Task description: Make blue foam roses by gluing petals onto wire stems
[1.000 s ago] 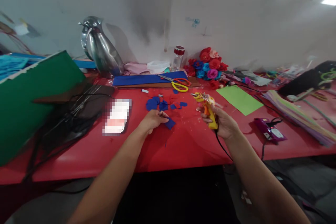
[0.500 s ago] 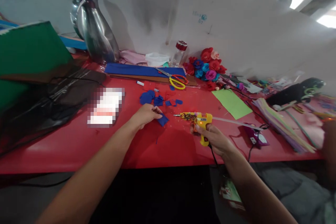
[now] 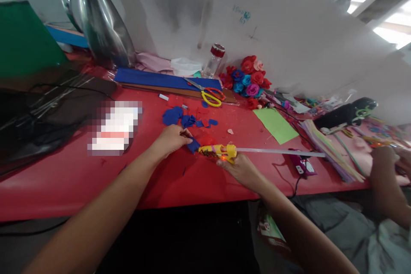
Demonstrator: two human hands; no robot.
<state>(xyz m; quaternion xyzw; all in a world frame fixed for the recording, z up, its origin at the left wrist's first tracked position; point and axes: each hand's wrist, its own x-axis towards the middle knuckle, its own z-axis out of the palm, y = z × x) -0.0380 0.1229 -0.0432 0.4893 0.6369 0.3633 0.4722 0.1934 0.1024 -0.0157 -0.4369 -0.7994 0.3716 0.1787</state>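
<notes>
My left hand (image 3: 173, 139) pinches a small blue piece (image 3: 193, 145) between thumb and fingers, just above the red table (image 3: 154, 188). Wrapped around the handle of a yellow glue gun (image 3: 221, 150) is my right hand (image 3: 242, 170). The gun points left, its nozzle end close to or against the blue piece; whether they touch cannot be told. A long clear glue stick (image 3: 282, 152) sticks out of its back. Behind my left hand lie blue cut pieces (image 3: 172, 115) and small red scraps (image 3: 203, 111).
Scissors (image 3: 210, 96) rest by a blue strip (image 3: 160, 80). Farther back stand a steel jug (image 3: 105, 25), a glass jar (image 3: 213, 62) and paper flowers (image 3: 252, 77). At right are a green sheet (image 3: 276, 124), a purple socket box (image 3: 302, 165) and another person's hand (image 3: 383, 158).
The glue gun has moved left in my right hand to the blue piece and turned. The whole view has shifted, and another person's hands now show more clearly at the right.
</notes>
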